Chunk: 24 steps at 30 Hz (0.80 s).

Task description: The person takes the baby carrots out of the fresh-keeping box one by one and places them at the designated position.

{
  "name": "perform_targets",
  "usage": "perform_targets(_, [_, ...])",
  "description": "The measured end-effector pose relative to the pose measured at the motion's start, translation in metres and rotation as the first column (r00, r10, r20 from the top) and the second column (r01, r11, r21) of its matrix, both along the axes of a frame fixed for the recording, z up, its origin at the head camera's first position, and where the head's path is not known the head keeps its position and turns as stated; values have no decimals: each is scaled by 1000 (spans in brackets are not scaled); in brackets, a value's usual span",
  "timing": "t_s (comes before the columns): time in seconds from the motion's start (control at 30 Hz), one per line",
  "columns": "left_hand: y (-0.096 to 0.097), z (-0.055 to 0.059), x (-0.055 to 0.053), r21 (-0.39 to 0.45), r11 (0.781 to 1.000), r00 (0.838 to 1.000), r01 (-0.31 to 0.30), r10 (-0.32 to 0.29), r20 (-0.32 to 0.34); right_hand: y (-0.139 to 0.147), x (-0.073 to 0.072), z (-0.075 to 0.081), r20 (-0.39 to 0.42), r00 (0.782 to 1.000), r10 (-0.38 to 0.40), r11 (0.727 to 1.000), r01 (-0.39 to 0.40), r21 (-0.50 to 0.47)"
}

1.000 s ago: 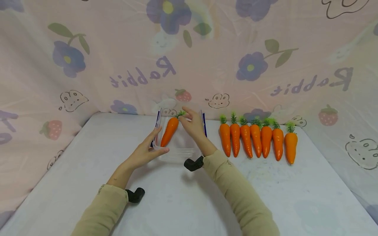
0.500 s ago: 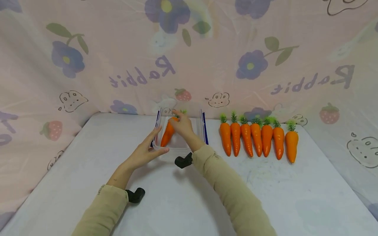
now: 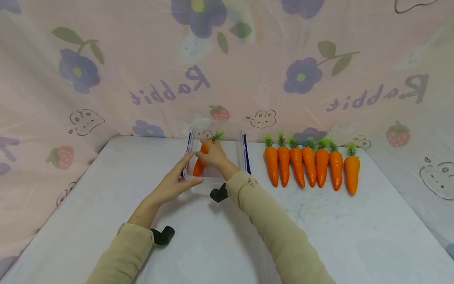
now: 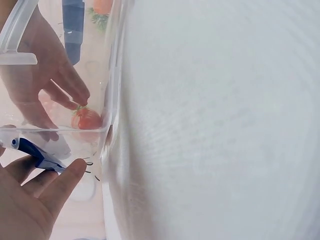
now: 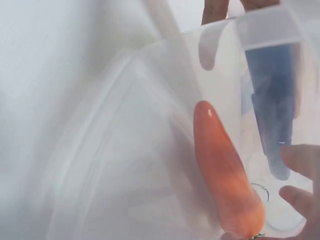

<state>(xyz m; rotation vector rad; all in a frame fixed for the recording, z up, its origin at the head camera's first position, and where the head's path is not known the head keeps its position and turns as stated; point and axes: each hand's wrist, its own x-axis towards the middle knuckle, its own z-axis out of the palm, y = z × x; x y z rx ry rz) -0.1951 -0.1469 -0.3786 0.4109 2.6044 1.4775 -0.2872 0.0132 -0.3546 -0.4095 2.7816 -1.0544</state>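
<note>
A clear plastic food container (image 3: 235,157) with blue latches stands at the back middle of the table. Inside it, along the left side, lies an orange carrot (image 3: 200,168) with green leaves at its far end; its tip points to the near left corner. My left hand (image 3: 173,182) holds that corner from outside, fingers along the left wall and thumb across the front. In the left wrist view those fingers lie around a blue latch (image 4: 37,154). My right hand (image 3: 214,154) reaches into the container over the carrot, fingers spread; the right wrist view shows two fingertips (image 5: 295,155) apart from the carrot.
To the right of the container, several more carrots (image 3: 297,167) lie side by side in a row, leaves toward the back. A patterned pink cloth (image 3: 234,71) hangs behind the white table (image 3: 198,244).
My right hand has moved left and nearer, from the carrot's leaves to over its body. The left hand, container and carrot row stay put.
</note>
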Motion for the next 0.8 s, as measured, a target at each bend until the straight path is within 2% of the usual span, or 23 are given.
perform_targets(0.13, [-1, 0, 1, -4, 1000, 1000, -3, 3, 3, -1, 1, 0, 70, 997, 21, 998, -25, 49])
perform_targets(0.27, [0, 0, 0, -6, 1000, 1000, 4, -4, -1, 0, 1, -1, 103, 995, 16, 994, -27, 105])
perform_targets(0.43, [0, -1, 0, -5, 1000, 1000, 14, -14, -12, 2, 1, -4, 73, 997, 17, 986, -29, 167])
perform_targets(0.67, [2, -2, -1, 15, 1000, 1000, 13, -13, -8, 5, 6, -1, 45, 996, -80, 982, 71, 178])
perform_targets(0.8, [2, 0, 0, 18, 1000, 1000, 7, -7, -4, 6, 6, 0, 45, 994, -102, 972, 90, 216])
